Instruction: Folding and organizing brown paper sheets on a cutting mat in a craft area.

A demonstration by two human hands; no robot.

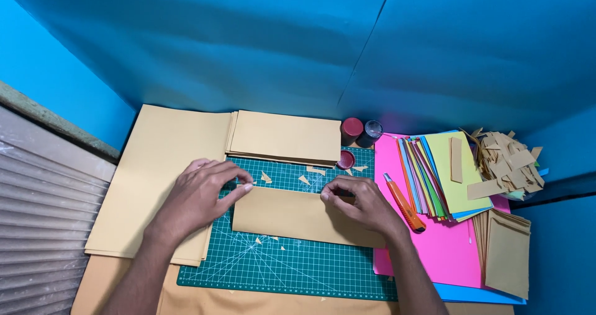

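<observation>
Green gridded cutting mat (285,265) on desk; folded tan paper rectangle (298,217) at mat centre. My left hand (195,197) pinches its top edge at 10 o'clock, right hand (363,202) at 2 o'clock. Keep edges aligned, press crease evenly. Orange utility knife (403,203) at 3 o'clock.

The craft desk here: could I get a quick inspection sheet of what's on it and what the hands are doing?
Surface: green cutting mat on tan paper.
Job's things: folded tan sheet, pinched along its top edge by left hand and right hand.
Clutter: tan paper stacks, small offcuts, orange utility knife, coloured paper pile, strip heap, small pots.
Hands: both pressing the sheet.
Cables: nothing seen.
Surroundings: blue backdrop.
</observation>
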